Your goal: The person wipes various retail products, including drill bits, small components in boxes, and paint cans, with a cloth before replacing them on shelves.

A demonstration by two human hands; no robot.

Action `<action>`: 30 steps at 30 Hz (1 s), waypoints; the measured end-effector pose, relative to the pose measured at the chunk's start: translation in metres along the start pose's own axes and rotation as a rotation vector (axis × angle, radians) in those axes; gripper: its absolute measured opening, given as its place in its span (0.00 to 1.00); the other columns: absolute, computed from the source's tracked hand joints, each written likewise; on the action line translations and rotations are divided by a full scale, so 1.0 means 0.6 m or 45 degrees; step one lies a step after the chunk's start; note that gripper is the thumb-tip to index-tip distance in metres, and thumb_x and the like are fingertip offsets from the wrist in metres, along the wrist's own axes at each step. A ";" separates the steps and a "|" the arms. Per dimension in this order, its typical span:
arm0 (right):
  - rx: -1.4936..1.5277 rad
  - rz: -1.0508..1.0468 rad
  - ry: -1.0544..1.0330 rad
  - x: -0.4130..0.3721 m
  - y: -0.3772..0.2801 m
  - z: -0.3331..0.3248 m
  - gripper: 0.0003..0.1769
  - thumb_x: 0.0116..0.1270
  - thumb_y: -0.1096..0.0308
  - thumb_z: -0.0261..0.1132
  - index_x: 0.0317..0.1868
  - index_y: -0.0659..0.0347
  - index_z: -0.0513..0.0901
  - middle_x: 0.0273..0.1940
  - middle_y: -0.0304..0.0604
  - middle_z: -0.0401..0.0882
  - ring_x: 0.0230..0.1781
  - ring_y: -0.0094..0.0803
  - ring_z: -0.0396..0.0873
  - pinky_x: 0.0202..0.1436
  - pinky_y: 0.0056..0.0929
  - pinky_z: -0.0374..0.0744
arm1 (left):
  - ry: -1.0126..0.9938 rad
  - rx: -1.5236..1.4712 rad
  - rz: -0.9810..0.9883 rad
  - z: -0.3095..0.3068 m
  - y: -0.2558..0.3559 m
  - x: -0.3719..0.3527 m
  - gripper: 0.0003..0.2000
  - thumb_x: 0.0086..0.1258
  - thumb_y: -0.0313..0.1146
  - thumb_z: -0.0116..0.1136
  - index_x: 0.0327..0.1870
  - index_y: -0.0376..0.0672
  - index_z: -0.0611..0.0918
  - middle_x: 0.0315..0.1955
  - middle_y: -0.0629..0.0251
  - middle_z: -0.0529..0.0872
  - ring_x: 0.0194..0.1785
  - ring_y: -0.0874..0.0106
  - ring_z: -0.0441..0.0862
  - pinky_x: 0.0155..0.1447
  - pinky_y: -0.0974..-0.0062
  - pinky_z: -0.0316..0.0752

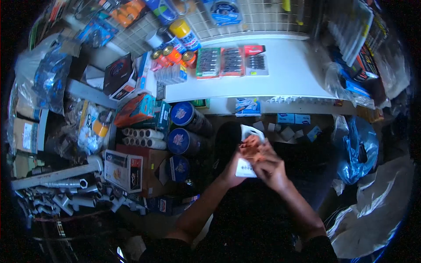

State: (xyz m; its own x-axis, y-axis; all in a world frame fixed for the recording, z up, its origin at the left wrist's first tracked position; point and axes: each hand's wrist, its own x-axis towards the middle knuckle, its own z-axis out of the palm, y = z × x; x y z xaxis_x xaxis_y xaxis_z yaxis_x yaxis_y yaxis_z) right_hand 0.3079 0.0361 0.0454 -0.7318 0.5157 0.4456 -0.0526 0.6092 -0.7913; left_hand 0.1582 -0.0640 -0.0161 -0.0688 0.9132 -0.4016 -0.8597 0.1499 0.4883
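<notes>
Near the middle of the view, in front of my body, both hands meet at a small white card package with reddish-orange contents. My left hand (233, 168) is closed on the left side of the white package (245, 168), whose upper end has a hanging slot. My right hand (271, 168) lies against the package's right side, its fingers bent and blurred by motion; what they pinch is too smeared to make out. Small dark marks show on the lower part of the card.
A white shelf (298, 79) ahead carries drill-bit packs (232, 60) and spray cans (185, 34). Blue-lidded tubs (179, 141), boxes (123, 171) and grey pipe fittings (66, 199) stand left. A blue plastic bag (362, 151) hangs right.
</notes>
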 end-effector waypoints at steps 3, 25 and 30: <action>0.154 0.258 0.018 0.010 0.012 -0.019 0.12 0.67 0.79 0.67 0.50 0.65 0.88 0.41 0.49 0.87 0.39 0.35 0.88 0.48 0.38 0.88 | -0.237 0.151 -0.207 0.007 0.009 -0.042 0.33 0.81 0.61 0.41 0.73 0.42 0.68 0.60 0.56 0.81 0.56 0.58 0.85 0.52 0.51 0.86; 0.028 1.017 -0.586 -0.075 0.107 -0.076 0.14 0.78 0.65 0.62 0.54 0.68 0.80 0.41 0.51 0.90 0.26 0.32 0.88 0.28 0.32 0.86 | 1.438 2.438 0.776 -0.168 0.290 -0.103 0.45 0.56 0.53 0.78 0.69 0.30 0.71 0.59 0.40 0.76 0.63 0.42 0.75 0.65 0.50 0.73; 0.110 1.055 -0.569 -0.071 0.103 -0.083 0.15 0.78 0.64 0.62 0.55 0.68 0.81 0.39 0.49 0.90 0.25 0.31 0.88 0.28 0.32 0.85 | 1.492 2.523 0.832 -0.167 0.323 -0.047 0.42 0.58 0.53 0.76 0.65 0.28 0.75 0.58 0.42 0.78 0.61 0.44 0.77 0.65 0.53 0.75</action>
State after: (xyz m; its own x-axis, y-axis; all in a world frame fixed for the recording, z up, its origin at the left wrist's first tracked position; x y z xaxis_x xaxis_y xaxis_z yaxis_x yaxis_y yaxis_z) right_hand 0.3697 0.0819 -0.0013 -0.7503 0.4751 -0.4597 0.5638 0.0966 -0.8203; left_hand -0.0570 -0.0988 0.0125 -0.7656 0.5712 0.2960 0.6395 0.7257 0.2537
